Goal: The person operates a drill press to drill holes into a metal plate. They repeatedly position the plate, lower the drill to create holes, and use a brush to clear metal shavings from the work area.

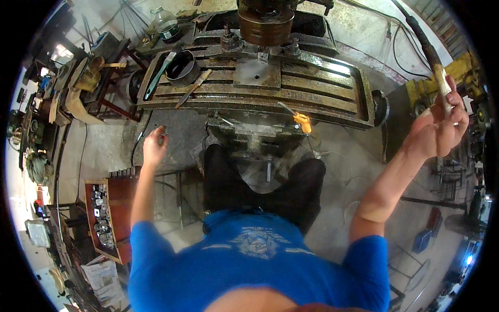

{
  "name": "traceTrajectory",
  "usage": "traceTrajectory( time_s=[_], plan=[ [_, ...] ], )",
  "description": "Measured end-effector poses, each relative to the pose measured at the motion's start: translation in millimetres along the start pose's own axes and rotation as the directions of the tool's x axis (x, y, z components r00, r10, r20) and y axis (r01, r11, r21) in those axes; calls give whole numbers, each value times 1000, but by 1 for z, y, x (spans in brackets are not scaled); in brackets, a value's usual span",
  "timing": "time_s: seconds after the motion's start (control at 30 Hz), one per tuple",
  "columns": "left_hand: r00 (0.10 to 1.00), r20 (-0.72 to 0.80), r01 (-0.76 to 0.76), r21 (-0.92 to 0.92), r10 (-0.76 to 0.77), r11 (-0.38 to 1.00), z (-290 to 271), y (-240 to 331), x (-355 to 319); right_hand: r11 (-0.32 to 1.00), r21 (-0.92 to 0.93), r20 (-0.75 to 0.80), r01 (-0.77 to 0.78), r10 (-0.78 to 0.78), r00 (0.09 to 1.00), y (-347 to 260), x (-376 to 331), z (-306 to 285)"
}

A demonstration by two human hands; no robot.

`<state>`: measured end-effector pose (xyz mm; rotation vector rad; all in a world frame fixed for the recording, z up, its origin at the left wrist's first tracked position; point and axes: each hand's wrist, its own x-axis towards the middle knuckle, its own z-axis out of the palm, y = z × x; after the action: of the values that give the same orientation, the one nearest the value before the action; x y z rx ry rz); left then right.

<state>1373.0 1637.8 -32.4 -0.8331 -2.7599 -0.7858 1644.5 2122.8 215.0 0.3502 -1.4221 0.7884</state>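
Note:
I stand at a rusty milling machine table point(312, 93) with slots along it. My right hand point(439, 127) is raised at the right and is shut on the pale grip of a long dark lever point(426, 47) that slants up to the top right. My left hand point(155, 145) hangs below the table's left end, fingers closed around a small dark object I cannot make out. On the table lie a dark ring-shaped part point(183, 66), a green-handled tool point(158, 75), a flat file point(193, 88) and a small orange brush point(303, 122).
A brass-coloured round spindle head point(266, 23) hangs over the table's middle. A red tray of small metal parts point(104, 218) stands at my lower left. A cluttered bench point(78, 83) and a clear jug point(166, 23) are at the upper left.

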Motion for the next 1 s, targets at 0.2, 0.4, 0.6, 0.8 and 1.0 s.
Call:
traceTrajectory(
  time_s=[0.2, 0.4, 0.6, 0.8, 1.0],
  plan=[
    [998, 50, -40, -32, 41, 999, 10, 6, -5, 1000, -9, -76, -28, 27, 997, -1, -11, 10],
    [994, 109, -29, -32, 33, 999, 8, 15, -11, 1000, 16, -65, -18, 19, 998, 2, -19, 7],
    [992, 119, 57, -46, -52, 997, -4, 7, -23, 996, 53, -94, -78, 83, 992, 6, -32, 7],
    [993, 76, 91, -30, -88, 995, -2, -31, -39, 990, 94, -65, -101, 107, 992, 8, -42, 4],
    [993, 46, 109, -73, -105, 991, -2, -43, -46, 993, 90, -37, -81, 85, 996, 10, -45, 0]
  ],
)
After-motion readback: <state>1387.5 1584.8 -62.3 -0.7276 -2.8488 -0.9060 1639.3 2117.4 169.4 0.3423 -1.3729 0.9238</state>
